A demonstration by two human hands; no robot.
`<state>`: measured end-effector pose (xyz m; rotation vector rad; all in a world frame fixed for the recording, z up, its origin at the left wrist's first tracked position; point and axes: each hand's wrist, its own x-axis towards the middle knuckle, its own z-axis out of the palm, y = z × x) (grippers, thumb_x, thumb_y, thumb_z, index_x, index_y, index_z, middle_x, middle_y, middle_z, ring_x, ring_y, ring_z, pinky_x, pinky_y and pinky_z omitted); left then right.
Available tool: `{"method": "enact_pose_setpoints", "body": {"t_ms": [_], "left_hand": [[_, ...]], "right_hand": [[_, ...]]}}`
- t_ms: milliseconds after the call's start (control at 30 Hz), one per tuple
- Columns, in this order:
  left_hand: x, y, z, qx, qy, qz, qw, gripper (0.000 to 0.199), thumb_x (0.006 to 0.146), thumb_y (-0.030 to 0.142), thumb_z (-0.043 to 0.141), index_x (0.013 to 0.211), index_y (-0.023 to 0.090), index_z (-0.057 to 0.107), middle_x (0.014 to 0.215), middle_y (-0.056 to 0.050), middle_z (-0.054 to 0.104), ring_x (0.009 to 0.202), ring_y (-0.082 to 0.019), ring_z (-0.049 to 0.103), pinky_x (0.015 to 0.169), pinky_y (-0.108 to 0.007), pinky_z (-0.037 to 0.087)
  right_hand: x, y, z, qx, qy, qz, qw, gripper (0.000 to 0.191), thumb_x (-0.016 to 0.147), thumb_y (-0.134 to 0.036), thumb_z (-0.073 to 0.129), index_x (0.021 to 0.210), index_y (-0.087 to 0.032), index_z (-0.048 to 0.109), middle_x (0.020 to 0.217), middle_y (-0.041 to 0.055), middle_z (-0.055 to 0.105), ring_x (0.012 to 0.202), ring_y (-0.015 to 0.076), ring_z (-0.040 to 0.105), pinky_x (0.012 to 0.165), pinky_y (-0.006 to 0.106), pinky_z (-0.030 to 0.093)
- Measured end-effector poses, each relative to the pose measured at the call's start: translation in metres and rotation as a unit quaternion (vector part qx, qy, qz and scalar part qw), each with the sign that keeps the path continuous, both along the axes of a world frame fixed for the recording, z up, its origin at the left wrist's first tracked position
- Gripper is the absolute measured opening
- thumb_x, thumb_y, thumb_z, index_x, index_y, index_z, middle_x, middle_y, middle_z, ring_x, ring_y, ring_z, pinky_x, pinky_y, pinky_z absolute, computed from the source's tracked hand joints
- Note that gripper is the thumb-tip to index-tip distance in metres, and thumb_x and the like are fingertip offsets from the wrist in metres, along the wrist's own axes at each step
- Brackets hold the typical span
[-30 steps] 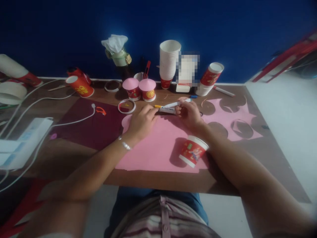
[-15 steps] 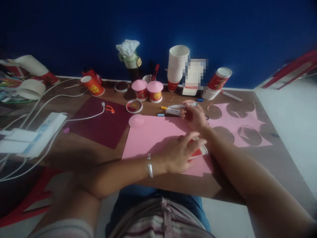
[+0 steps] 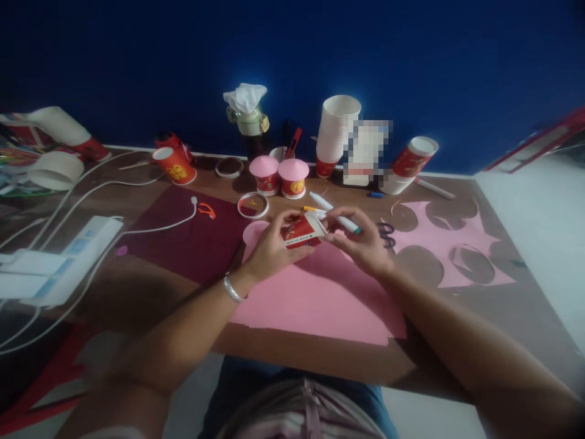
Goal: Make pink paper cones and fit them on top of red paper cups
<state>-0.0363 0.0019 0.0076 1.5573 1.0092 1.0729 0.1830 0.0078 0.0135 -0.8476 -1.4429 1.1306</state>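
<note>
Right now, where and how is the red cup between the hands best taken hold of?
Probably around its printed side wall, coming from the left, as the left hand does: the red cup is tipped over, its pale-edged end toward the right hand, whose grip also has a marker.

Dim overall; light source out of frame. Blue wall (image 3: 292, 49), 12 o'clock, darkens toward upper corners. Pale floor (image 3: 539, 201), 3 o'clock, reads brighter. Shadow across pink paper sheet (image 3: 315, 305). Print on red paper cup (image 3: 299, 232) too soft to read. Right forearm (image 3: 448, 311), 4 o'clock, wide-angle stretched. Pixel mosaic (image 3: 368, 146), 2 o'clock.
</note>
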Motion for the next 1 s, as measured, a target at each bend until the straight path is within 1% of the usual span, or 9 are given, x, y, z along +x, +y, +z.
{"method": "enact_pose_setpoints", "body": {"t_ms": [100, 233, 367, 467, 567, 667, 733, 867, 1000], "left_hand": [[0.000, -0.001, -0.001, 0.021, -0.037, 0.042, 0.998, 0.066, 0.073, 0.042, 0.093, 0.124, 0.023, 0.054, 0.129, -0.011, 0.068, 0.116, -0.025, 0.070, 0.100, -0.042, 0.060], [0.001, 0.002, -0.006, 0.012, -0.119, 0.086, 0.989, 0.073, 0.072, 0.051, 0.092, 0.128, 0.027, 0.052, 0.137, -0.011, 0.066, 0.124, -0.027, 0.067, 0.106, -0.044, 0.056], [0.005, 0.002, -0.008, -0.018, -0.138, 0.053, 0.989, 0.067, 0.076, 0.050, 0.088, 0.129, 0.027, 0.055, 0.136, -0.010, 0.067, 0.126, -0.026, 0.067, 0.109, -0.044, 0.053], [0.005, -0.002, -0.008, -0.028, -0.155, 0.025, 0.987, 0.049, 0.082, 0.050, 0.082, 0.119, 0.024, 0.063, 0.126, -0.009, 0.072, 0.120, -0.025, 0.068, 0.107, -0.042, 0.053], [0.001, -0.004, -0.011, -0.088, -0.209, 0.036, 0.973, 0.037, 0.087, 0.053, 0.076, 0.108, 0.024, 0.066, 0.103, -0.004, 0.074, 0.094, -0.019, 0.071, 0.086, -0.033, 0.058], [-0.004, -0.004, -0.018, -0.158, -0.242, 0.036, 0.957, 0.036, 0.093, 0.057, 0.067, 0.106, 0.024, 0.067, 0.087, -0.001, 0.070, 0.068, -0.013, 0.062, 0.059, -0.026, 0.050], [-0.005, -0.002, -0.023, -0.182, -0.242, 0.019, 0.953, 0.041, 0.093, 0.061, 0.064, 0.106, 0.022, 0.068, 0.085, -0.002, 0.069, 0.065, -0.013, 0.060, 0.054, -0.025, 0.046], [-0.003, 0.000, -0.028, -0.166, -0.196, 0.014, 0.966, 0.047, 0.093, 0.063, 0.062, 0.113, 0.022, 0.071, 0.098, -0.006, 0.073, 0.087, -0.019, 0.069, 0.068, -0.031, 0.055], [-0.001, -0.001, -0.025, -0.155, -0.176, -0.022, 0.972, 0.052, 0.094, 0.064, 0.061, 0.124, 0.023, 0.069, 0.112, -0.010, 0.075, 0.106, -0.025, 0.071, 0.088, -0.040, 0.058]], "right_hand": [[-0.004, -0.005, -0.001, -0.007, -0.022, -0.039, 0.999, 0.031, 0.079, -0.036, 0.090, 0.098, -0.027, 0.068, 0.089, -0.0017, 0.068, 0.080, 0.0159, 0.066, 0.073, 0.031, 0.059], [-0.012, -0.008, -0.005, -0.043, 0.059, -0.052, 0.996, 0.033, 0.082, -0.033, 0.087, 0.098, -0.029, 0.057, 0.086, -0.0039, 0.065, 0.071, 0.0152, 0.069, 0.069, 0.033, 0.062], [-0.024, -0.018, -0.006, -0.054, 0.057, -0.050, 0.996, 0.035, 0.084, -0.032, 0.085, 0.097, -0.028, 0.053, 0.083, -0.0049, 0.066, 0.072, 0.0165, 0.072, 0.069, 0.034, 0.063], [-0.030, -0.027, -0.006, 0.004, -0.016, -0.077, 0.997, 0.032, 0.085, -0.029, 0.084, 0.098, -0.028, 0.054, 0.085, -0.0043, 0.064, 0.069, 0.0142, 0.067, 0.062, 0.029, 0.058], [-0.029, -0.030, -0.007, 0.085, -0.060, -0.092, 0.990, 0.033, 0.086, -0.023, 0.081, 0.103, -0.029, 0.054, 0.087, -0.0040, 0.064, 0.070, 0.0139, 0.066, 0.063, 0.029, 0.057], [-0.024, -0.027, -0.007, 0.115, -0.045, -0.080, 0.989, 0.036, 0.089, -0.024, 0.078, 0.109, -0.030, 0.049, 0.096, -0.0013, 0.066, 0.078, 0.0162, 0.069, 0.071, 0.033, 0.060], [-0.020, -0.024, -0.006, 0.123, -0.037, -0.077, 0.989, 0.039, 0.089, -0.024, 0.079, 0.111, -0.031, 0.048, 0.100, -0.0005, 0.065, 0.078, 0.0155, 0.067, 0.070, 0.033, 0.059], [-0.017, -0.021, -0.005, 0.148, -0.069, -0.075, 0.984, 0.040, 0.088, -0.021, 0.078, 0.113, -0.031, 0.049, 0.102, -0.0005, 0.064, 0.074, 0.0140, 0.064, 0.064, 0.030, 0.055], [-0.018, -0.022, -0.007, 0.218, -0.171, -0.071, 0.958, 0.028, 0.090, -0.011, 0.067, 0.106, -0.029, 0.053, 0.088, -0.0018, 0.064, 0.069, 0.0148, 0.061, 0.063, 0.030, 0.053]]}}
